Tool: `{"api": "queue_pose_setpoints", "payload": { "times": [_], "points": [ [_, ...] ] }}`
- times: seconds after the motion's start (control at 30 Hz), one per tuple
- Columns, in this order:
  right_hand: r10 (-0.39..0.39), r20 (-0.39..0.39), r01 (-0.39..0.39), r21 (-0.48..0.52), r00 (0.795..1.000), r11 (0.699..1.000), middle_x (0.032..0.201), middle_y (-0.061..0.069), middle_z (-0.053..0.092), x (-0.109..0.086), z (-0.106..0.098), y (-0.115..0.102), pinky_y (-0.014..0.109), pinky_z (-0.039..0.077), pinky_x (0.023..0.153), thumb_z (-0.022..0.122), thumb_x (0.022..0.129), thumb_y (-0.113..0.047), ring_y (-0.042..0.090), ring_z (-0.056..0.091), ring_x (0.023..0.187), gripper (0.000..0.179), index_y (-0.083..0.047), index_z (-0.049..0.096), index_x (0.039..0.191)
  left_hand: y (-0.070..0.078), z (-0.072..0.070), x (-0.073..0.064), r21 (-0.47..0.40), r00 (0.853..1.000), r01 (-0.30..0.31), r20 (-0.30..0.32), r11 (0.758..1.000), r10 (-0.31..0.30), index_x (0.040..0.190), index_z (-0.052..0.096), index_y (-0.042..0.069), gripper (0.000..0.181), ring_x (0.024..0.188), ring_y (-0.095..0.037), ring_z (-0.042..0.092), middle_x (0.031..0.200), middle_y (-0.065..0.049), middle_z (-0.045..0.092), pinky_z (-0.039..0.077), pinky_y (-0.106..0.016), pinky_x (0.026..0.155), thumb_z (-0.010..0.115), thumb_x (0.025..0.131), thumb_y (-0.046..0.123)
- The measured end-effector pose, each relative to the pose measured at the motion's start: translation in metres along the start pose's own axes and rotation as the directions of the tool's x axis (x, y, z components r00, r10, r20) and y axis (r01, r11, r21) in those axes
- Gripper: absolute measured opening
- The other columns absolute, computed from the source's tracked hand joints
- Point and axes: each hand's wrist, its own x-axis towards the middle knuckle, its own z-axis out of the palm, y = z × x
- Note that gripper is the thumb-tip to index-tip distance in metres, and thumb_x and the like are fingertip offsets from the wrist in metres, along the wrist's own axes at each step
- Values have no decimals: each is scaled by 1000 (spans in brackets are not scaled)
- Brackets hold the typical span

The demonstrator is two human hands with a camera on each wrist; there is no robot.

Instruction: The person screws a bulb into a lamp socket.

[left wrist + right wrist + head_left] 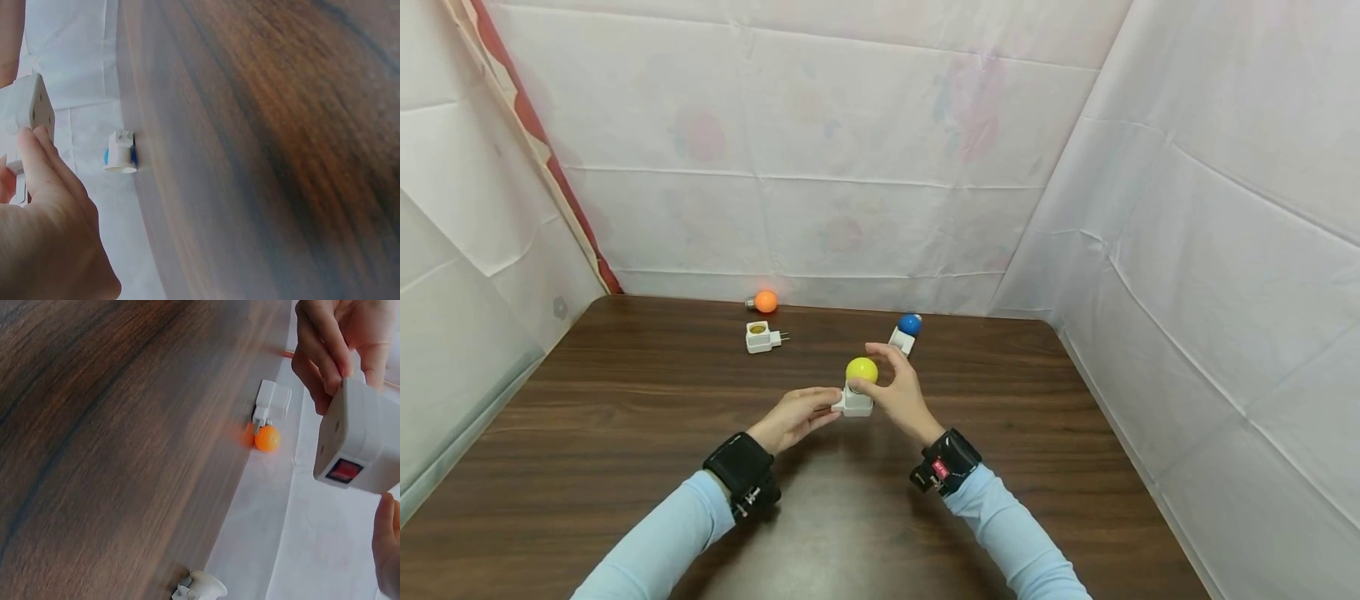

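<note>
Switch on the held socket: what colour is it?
The switch is red with a black surround, seen best in the right wrist view.

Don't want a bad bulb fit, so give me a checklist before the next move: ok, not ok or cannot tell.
1. Holder steadied: ok. The left hand grips the white holder by its plug end, off the table.
2. Right hand firm on the yellow bulb: cannot tell. Thumb and fingers arch around it; full contact is unclear.
3. Yellow bulb fully seated: cannot tell. Its base is hidden.
4. Red switch position: cannot tell.
5. Orange bulb fitted: not ok. It lies loose beyond the empty holder.
6. Blue bulb in a holder: ok.
</note>
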Motion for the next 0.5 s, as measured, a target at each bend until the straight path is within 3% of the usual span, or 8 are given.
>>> {"api": "queue_pose_setpoints", "payload": {
  "times": [0.17,0.3,0.5],
  "points": [
    [-34,137,19,110,990,994,135,23,43,0,-8,-1,49,43,102,58,87,1,36,41,124,51,6,38,133,3,-1,-4,19,1000,12,11,1000,-13,127,44,-11,48,88,-11,60,105,-8,57,54,-23,87,61,88,10],
    [-98,241,73,113,966,991,135,26,42,1,-13,-2,53,42,101,51,89,7,39,42,123,44,11,40,131,4,-3,-5,36,1000,21,17,999,-22,127,44,-11,46,89,-11,60,110,-11,55,54,-22,87,60,89,10],
    [-106,277,83,94,955,992,130,30,45,2,-12,-3,49,47,97,52,88,7,41,49,115,39,13,44,126,2,-5,-6,50,999,23,26,998,-24,127,44,-11,45,90,-11,60,116,-13,53,54,-22,87,58,90,10]
  ]
}}
